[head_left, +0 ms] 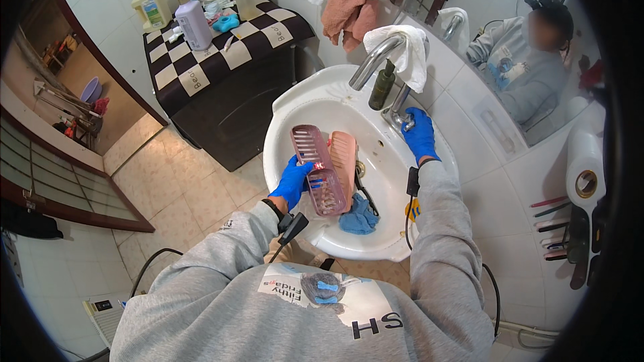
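Over the left part of the white sink (285, 110), my left hand (290, 183), in a blue glove, grips a purple slotted plastic rack (329, 191) by its left edge. A pink slotted rack (343, 157) lies in the basin, partly hidden behind the purple one. Below them a crumpled blue cloth (360, 216) rests in the basin. My right hand (420, 134), also gloved in blue, is closed around the base of the chrome faucet (376, 64), by its handle. A white cloth (409, 57) is draped over the faucet's bend. No running water can be made out.
A dark green pump bottle (382, 87) stands on the sink's back ledge beside the faucet. Left of the sink, a checkered cover (235, 57) bears a lilac pump bottle (192, 23) and other toiletries. Brushes (553, 241) hang on the right wall, below a mirror (516, 60).
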`<action>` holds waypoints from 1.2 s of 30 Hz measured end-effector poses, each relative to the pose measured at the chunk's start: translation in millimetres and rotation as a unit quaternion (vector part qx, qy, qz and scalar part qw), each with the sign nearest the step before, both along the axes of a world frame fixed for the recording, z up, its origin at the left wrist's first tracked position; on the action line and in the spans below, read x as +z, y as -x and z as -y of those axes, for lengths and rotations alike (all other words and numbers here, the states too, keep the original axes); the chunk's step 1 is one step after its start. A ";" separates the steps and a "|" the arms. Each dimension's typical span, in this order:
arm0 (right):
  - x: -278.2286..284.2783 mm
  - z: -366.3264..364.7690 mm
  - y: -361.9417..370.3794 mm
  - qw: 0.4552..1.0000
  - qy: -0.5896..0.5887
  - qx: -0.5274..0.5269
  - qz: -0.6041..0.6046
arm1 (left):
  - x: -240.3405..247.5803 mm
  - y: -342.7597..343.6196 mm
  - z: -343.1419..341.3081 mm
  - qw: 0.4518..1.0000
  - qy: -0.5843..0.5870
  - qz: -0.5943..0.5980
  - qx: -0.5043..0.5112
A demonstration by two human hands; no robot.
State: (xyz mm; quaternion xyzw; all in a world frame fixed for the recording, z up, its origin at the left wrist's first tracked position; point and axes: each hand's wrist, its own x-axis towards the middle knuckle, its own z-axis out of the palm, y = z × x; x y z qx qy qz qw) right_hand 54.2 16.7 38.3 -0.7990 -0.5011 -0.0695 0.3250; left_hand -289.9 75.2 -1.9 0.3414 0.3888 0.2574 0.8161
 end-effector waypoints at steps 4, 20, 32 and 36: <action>2.1 -0.1 11.6 0.998 -0.060 -0.005 0.011 | 0.8 -0.3 0.0 1.000 0.002 -0.006 -0.014; -7.8 -7.8 14.7 0.988 -0.148 -0.043 0.010 | -8.1 -9.3 -3.5 1.000 0.000 -0.014 -0.017; -19.8 -11.4 7.7 0.985 -0.166 -0.036 -0.019 | -4.7 -16.2 -0.1 0.999 -0.001 -0.018 -0.028; -20.3 -12.2 8.0 0.984 -0.173 -0.037 -0.024 | -5.4 -15.8 -0.1 0.999 -0.001 -0.023 -0.031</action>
